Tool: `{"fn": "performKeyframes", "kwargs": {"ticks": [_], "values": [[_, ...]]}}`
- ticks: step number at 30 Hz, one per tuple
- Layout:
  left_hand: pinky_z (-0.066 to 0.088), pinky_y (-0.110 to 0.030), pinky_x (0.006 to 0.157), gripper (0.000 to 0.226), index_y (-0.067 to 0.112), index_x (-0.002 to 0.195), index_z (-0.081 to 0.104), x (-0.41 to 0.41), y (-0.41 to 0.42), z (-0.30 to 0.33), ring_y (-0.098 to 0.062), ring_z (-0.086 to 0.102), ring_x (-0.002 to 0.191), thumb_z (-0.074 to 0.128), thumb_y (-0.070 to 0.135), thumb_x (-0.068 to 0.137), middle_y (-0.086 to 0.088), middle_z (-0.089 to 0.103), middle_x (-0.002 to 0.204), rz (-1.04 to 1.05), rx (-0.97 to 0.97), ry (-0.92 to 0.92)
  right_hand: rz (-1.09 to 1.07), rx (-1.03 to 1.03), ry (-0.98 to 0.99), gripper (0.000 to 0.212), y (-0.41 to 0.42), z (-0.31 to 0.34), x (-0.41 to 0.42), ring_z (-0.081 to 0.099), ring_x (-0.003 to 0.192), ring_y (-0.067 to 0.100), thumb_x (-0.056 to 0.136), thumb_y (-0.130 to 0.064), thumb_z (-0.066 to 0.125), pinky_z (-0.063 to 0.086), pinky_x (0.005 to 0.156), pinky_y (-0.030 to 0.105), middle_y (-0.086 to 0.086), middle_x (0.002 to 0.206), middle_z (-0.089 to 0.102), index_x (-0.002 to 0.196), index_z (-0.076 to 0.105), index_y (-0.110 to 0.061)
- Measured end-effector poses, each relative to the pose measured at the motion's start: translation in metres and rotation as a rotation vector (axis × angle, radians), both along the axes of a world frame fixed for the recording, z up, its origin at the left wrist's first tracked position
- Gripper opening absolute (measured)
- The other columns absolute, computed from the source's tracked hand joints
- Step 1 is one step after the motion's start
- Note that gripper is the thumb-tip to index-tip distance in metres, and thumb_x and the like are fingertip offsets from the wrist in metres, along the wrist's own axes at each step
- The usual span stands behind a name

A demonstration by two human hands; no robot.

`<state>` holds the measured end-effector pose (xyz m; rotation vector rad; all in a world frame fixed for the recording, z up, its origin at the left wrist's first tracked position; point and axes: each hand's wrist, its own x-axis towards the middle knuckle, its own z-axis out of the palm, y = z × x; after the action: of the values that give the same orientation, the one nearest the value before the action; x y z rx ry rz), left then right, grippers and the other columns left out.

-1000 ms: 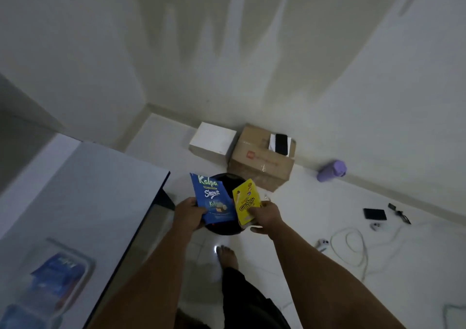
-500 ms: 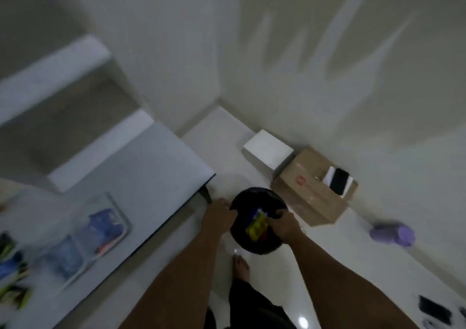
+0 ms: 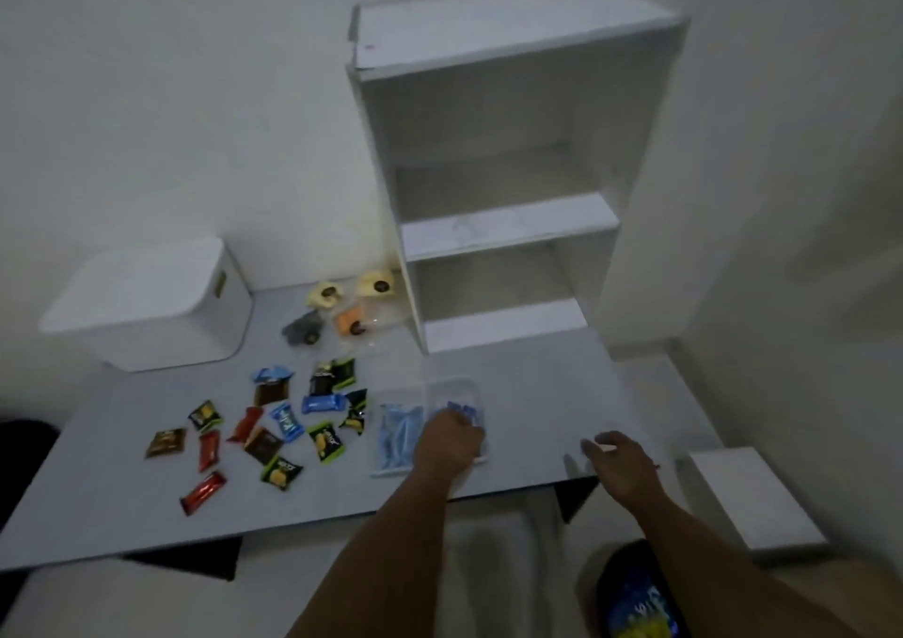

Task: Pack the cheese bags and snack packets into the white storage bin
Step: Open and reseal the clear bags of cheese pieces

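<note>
Several small snack packets [image 3: 273, 437] in blue, red, green and brown lie scattered on the grey table [image 3: 97, 515]. Pale yellow, orange and grey cheese bags [image 3: 342, 310] sit at the back, beside the shelf unit. The white storage bin [image 3: 151, 305] stands at the back left with its lid on. My left hand [image 3: 452, 444] rests with curled fingers on a clear container [image 3: 454, 393] of blue packets; its grip is hidden. My right hand [image 3: 620, 464] hovers over the table's front right edge, fingers apart and empty.
A white open shelf unit [image 3: 508, 227] stands on the table's back right. A second clear tray of blue packets [image 3: 398, 434] lies left of my left hand. On the floor at the bottom right is a black bin [image 3: 635, 593] holding blue and yellow packets, with a white box [image 3: 752, 495] behind it.
The blue and yellow packets left my hands and went into the black bin. The view swung left to the table, and both hands rose over it, the left onto the clear container.
</note>
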<state>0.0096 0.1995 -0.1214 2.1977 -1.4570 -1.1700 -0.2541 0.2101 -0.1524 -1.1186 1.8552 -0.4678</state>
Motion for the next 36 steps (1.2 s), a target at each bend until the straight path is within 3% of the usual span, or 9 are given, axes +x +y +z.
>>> {"fn": "performKeyframes", "kwargs": {"ticks": [5, 10, 14, 16, 19, 22, 28, 31, 36], "values": [[0.051, -0.027, 0.086, 0.035, 0.016, 0.111, 0.071, 0.121, -0.002, 0.018, -0.022, 0.069, 0.1, 0.066, 0.04, 0.086, -0.006, 0.074, 0.11, 0.074, -0.085, -0.033, 0.129, -0.107, 0.067, 0.038, -0.018, 0.023, 0.09, 0.059, 0.083, 0.015, 0.095, -0.039, 0.066, 0.042, 0.079, 0.023, -0.003, 0.089, 0.064, 0.123, 0.063, -0.013], [0.054, -0.031, 0.079, 0.024, 0.014, 0.101, 0.071, 0.241, -0.002, 0.025, -0.021, 0.066, 0.089, 0.065, 0.034, 0.088, -0.007, 0.072, 0.099, 0.169, -0.128, -0.061, 0.152, -0.165, 0.144, 0.031, -0.025, 0.027, 0.187, 0.065, 0.095, 0.021, 0.094, -0.037, 0.066, 0.048, 0.087, 0.026, 0.008, 0.111, 0.072, 0.115, 0.067, -0.014], [0.046, -0.028, 0.079, 0.03, 0.016, 0.11, 0.069, 0.313, 0.001, 0.022, -0.024, 0.065, 0.098, 0.064, 0.036, 0.088, -0.007, 0.069, 0.11, 0.205, -0.153, -0.114, 0.206, -0.196, 0.127, 0.027, -0.035, 0.032, 0.265, 0.063, 0.094, 0.019, 0.094, -0.036, 0.065, 0.046, 0.082, 0.026, 0.005, 0.111, 0.071, 0.112, 0.067, -0.016], [0.05, -0.029, 0.078, 0.022, 0.02, 0.096, 0.068, 0.339, 0.001, 0.018, -0.023, 0.064, 0.09, 0.062, 0.038, 0.084, -0.006, 0.071, 0.105, 0.18, -0.131, -0.149, 0.235, -0.206, 0.107, 0.027, -0.037, 0.032, 0.297, 0.064, 0.096, 0.019, 0.094, -0.037, 0.066, 0.045, 0.081, 0.026, 0.005, 0.111, 0.071, 0.111, 0.068, -0.016], [0.051, -0.03, 0.072, 0.019, 0.02, 0.079, 0.064, 0.365, -0.007, 0.012, -0.022, 0.063, 0.08, 0.06, 0.039, 0.081, -0.004, 0.067, 0.086, 0.16, -0.11, -0.157, 0.235, -0.157, 0.07, 0.029, -0.048, 0.028, 0.337, 0.064, 0.107, 0.025, 0.093, -0.034, 0.068, 0.044, 0.087, 0.026, 0.008, 0.116, 0.07, 0.113, 0.068, -0.014], [0.053, -0.031, 0.076, 0.027, 0.017, 0.089, 0.072, 0.379, -0.022, 0.008, -0.022, 0.066, 0.085, 0.06, 0.04, 0.081, -0.003, 0.07, 0.09, 0.123, -0.131, -0.166, 0.21, -0.135, 0.036, 0.032, -0.067, 0.024, 0.368, 0.062, 0.112, 0.026, 0.09, -0.031, 0.071, 0.04, 0.088, 0.023, 0.005, 0.117, 0.068, 0.117, 0.068, -0.013], [0.05, -0.032, 0.083, 0.036, 0.018, 0.115, 0.066, 0.391, -0.061, -0.011, -0.025, 0.064, 0.102, 0.065, 0.036, 0.084, -0.006, 0.069, 0.114, 0.078, -0.116, -0.124, 0.1, -0.045, -0.066, 0.01, -0.122, 0.007, 0.42, 0.067, 0.084, 0.025, 0.082, -0.027, 0.076, 0.054, 0.077, 0.037, 0.006, 0.09, 0.072, 0.08, 0.068, -0.022], [0.05, -0.035, 0.09, 0.041, 0.017, 0.123, 0.063, 0.395, -0.088, -0.026, -0.028, 0.063, 0.108, 0.066, 0.034, 0.085, -0.007, 0.067, 0.124, 0.064, -0.093, -0.126, 0.095, 0.015, -0.063, 0.02, -0.157, -0.011, 0.444, 0.061, 0.069, 0.024, 0.082, -0.02, 0.071, 0.05, 0.065, 0.035, 0.005, 0.07, 0.064, 0.065, 0.062, -0.016], [0.053, -0.04, 0.097, 0.048, 0.022, 0.134, 0.055, 0.399, -0.137, -0.054, -0.027, 0.068, 0.106, 0.065, 0.036, 0.09, -0.007, 0.06, 0.135, 0.009, 0.006, -0.054, 0.096, 0.157, -0.058, 0.021, -0.21, -0.035, 0.479, 0.067, 0.064, 0.029, 0.081, -0.018, 0.069, 0.056, 0.063, 0.039, 0.014, 0.066, 0.07, 0.065, 0.064, -0.006]]}}
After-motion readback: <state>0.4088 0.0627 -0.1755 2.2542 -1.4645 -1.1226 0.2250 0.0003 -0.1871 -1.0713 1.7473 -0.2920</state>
